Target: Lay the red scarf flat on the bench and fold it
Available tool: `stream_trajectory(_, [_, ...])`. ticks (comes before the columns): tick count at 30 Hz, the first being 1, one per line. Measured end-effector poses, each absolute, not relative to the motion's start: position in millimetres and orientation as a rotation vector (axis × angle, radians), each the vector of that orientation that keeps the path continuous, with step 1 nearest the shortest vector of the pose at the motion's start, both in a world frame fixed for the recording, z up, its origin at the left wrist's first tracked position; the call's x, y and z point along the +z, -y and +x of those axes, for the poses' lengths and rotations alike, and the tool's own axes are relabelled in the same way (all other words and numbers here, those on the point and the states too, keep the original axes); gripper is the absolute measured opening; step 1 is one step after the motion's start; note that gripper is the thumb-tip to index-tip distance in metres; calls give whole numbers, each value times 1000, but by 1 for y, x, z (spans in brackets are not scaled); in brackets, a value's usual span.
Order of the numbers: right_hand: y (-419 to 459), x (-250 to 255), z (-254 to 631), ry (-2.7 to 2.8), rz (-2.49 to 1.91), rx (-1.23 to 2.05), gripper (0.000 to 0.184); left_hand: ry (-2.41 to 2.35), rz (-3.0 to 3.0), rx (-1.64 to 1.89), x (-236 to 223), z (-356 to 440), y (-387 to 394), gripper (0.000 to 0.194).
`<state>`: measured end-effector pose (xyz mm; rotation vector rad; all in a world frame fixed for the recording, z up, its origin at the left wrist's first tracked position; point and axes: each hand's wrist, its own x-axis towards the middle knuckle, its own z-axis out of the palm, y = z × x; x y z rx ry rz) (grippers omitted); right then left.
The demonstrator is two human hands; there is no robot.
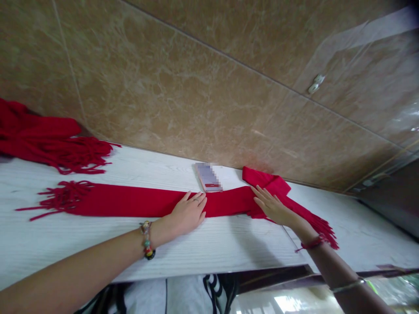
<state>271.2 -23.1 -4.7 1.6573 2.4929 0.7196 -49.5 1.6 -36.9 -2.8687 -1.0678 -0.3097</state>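
Observation:
A long red scarf [131,200] lies stretched out across the white table, its left end finishing in loose fringe. My left hand [186,214] rests flat on the middle of the scarf, fingers extended. Further right, my right hand [273,206] lies with its fingers stretched over the scarf where the cloth is bunched and turned over itself. The fringe of the right end shows beyond my right wrist. Neither hand grips the cloth.
A phone [208,176] lies just behind the scarf. Another bunch of red fringed cloth [46,137] sits at the back left. A tiled wall [183,96] rises along the rear of the white table [98,248]. A small fixture [316,83] is on the wall.

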Motion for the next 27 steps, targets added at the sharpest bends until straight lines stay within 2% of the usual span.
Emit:
stream_trajectory(3, [18,-1,252,-2500,1787,585,48,939,-2906,-284,-41,-49,-3,43])
stream_trajectory(7, [9,-6,233,-2629,1692,430,49,1046,-2901,-308,-43,-51,-5,44])
stream_trajectory(13, [2,-25,295,-2481,1909,363,48,1134,-2985,-182,-36,-53,-4,46])
stream_trajectory(17, [5,-19,335,-2325,2017,330,46,1158,-2978,-189,-35,-53,-4,47])
stream_trajectory(23, [4,2,323,-2369,2126,321,51,1102,-2907,-182,-38,-53,-6,47])
stream_trajectory(27, [5,-8,314,-2474,2000,155,49,1104,-2902,-193,-41,-54,-9,47])
